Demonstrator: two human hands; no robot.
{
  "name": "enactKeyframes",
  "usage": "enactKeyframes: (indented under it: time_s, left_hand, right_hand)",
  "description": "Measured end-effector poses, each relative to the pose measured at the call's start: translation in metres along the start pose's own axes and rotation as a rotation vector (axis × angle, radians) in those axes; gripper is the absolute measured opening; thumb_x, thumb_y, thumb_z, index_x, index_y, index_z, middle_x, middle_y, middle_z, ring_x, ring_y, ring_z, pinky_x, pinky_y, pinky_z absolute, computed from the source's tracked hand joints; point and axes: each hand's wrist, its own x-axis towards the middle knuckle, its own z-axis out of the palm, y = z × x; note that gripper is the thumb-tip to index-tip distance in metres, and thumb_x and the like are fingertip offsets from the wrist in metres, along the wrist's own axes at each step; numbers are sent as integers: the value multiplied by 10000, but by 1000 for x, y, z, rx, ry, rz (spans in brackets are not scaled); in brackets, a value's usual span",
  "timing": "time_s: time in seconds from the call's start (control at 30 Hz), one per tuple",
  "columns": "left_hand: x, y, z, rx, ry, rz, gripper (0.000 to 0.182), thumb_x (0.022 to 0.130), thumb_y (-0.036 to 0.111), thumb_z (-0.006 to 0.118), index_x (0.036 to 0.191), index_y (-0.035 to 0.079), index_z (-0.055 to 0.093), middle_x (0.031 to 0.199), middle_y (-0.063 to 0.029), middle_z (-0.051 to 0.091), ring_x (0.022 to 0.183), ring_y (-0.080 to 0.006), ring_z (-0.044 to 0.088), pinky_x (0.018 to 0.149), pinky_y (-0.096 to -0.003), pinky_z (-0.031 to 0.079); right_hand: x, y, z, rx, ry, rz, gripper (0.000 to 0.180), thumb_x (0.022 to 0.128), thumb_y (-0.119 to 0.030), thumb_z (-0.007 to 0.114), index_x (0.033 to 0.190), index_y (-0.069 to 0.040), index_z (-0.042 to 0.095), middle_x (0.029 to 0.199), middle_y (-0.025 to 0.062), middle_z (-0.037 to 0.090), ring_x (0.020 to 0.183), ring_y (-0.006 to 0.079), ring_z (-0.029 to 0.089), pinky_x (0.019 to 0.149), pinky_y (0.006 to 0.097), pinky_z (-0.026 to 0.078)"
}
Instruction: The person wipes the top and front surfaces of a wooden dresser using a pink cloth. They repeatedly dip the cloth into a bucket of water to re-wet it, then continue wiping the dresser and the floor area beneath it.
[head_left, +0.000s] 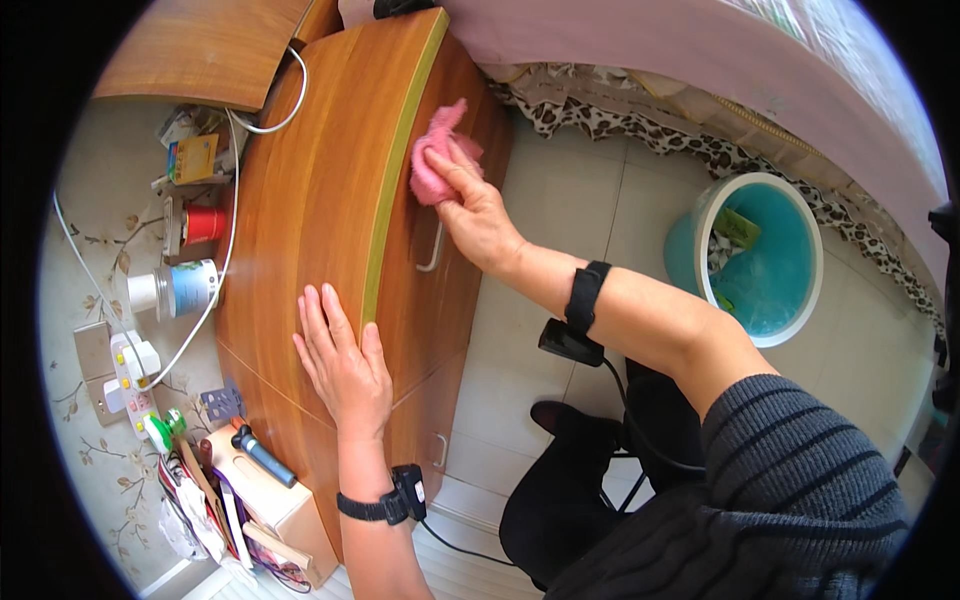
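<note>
My right hand (480, 217) grips a bunched pink cloth (433, 166) and presses it against the front of a wooden cabinet (330, 135), above a metal bar handle (433, 251). The cloth touches the cabinet just below its yellowish top edge. Flat on the wooden top lies my left hand (346, 360), palm down with its fingers a little apart and the thumb by the edge; it holds nothing. A black strap with a small device is on each arm.
A teal bin (806, 262) with some litter stands on the tiled floor by a leopard-print bed skirt (675, 142). Along the wall are a power strip (135, 390), a white cable, a red can (202, 224), a jar (191, 289) and a box (262, 480) holding a blue-grey tool.
</note>
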Motion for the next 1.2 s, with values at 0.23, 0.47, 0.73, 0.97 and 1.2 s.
enactKeyframes:
  time_s: [0.23, 0.47, 0.73, 0.97, 1.2]
  left_hand:
    - [-4, 6, -5, 3, -44, -21, 603, 1008, 294, 444, 1546, 101, 250, 1597, -117, 235, 1486, -289, 196, 1192, -506, 139]
    - [1, 3, -3, 18, -43, 7, 604, 1010, 310, 440, 1542, 91, 255, 1593, -125, 239, 1481, -295, 206, 1186, -515, 153]
    - [1, 8, -6, 12, -49, -5, 597, 1007, 292, 438, 1539, 88, 262, 1593, -127, 239, 1483, -300, 202, 1189, -513, 150]
    - [-1, 6, -6, -14, -33, 10, 587, 1011, 295, 428, 1536, 84, 271, 1587, -134, 254, 1477, -311, 218, 1185, -516, 157]
    - [-2, 2, -5, -3, -50, -9, 586, 1012, 287, 426, 1536, 76, 269, 1590, -132, 251, 1476, -310, 222, 1184, -512, 158]
  right_hand:
    - [39, 29, -14, -215, 9, -4, 664, 898, 30, 506, 1517, -146, 345, 1565, 201, 304, 1461, 304, 282, 1150, 339, 258]
    - [24, 119, -35, -192, 114, 442, 480, 909, -53, 566, 1367, -122, 442, 1192, 127, 560, 974, 270, 590, 745, 366, 524]
    - [44, -6, -15, -237, -19, -211, 672, 863, 97, 575, 1475, -109, 393, 1550, 247, 283, 1437, 363, 305, 1130, 339, 329]
    - [102, 49, -40, -403, 166, -203, 622, 842, 131, 463, 1426, -83, 455, 1399, 186, 484, 1234, 340, 497, 991, 314, 429]
    - [-55, 130, -12, 195, 211, 734, 286, 1048, -341, 444, 1216, -135, 549, 926, -14, 568, 796, 109, 528, 684, 254, 449]
